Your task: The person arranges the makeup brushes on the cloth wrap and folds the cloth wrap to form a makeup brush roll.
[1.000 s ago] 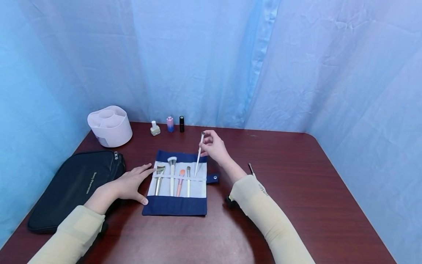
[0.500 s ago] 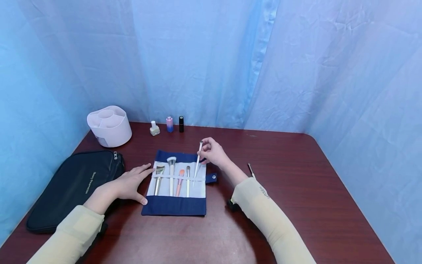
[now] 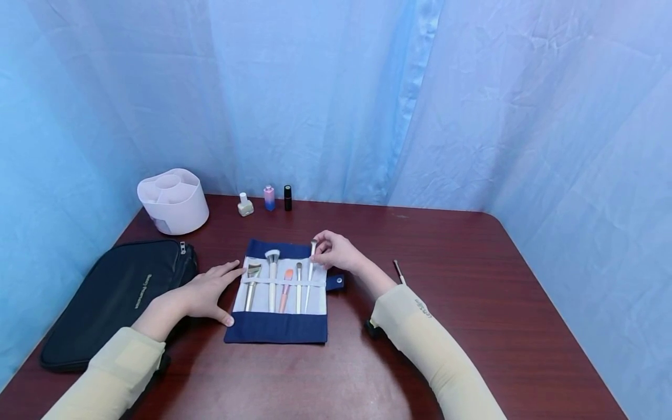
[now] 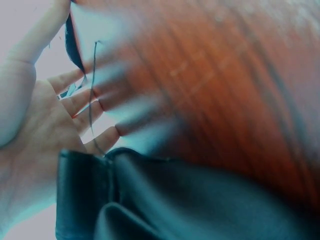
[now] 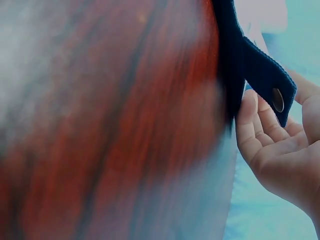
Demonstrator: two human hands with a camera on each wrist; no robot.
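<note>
An unfolded navy brush roll (image 3: 276,328) with a pale lining lies on the table. Under its elastic band sit a fan-like brush (image 3: 251,287), a white-bristled brush (image 3: 272,280), a pink brush (image 3: 286,290) and a slim brush (image 3: 299,287). My right hand (image 3: 338,252) pinches a slender white makeup brush (image 3: 310,279) near its dark-bristled head, its handle running down over the right end of the lining. My left hand (image 3: 210,293) lies with spread fingers at the roll's left edge. In the right wrist view the snap tab (image 5: 270,80) partly covers the right hand (image 5: 280,145).
A black zip case (image 3: 118,297) lies left, beside the left forearm. Behind it stands a white organizer (image 3: 175,204). Nail polish (image 3: 245,205), a pink-blue bottle (image 3: 269,198) and a black tube (image 3: 287,198) line the back. Another brush (image 3: 399,271) lies near the right sleeve.
My right hand has moved down toward the roll, and the white brush's handle has slid lower along the lining, past the elastic band. My left hand has stayed in place.
</note>
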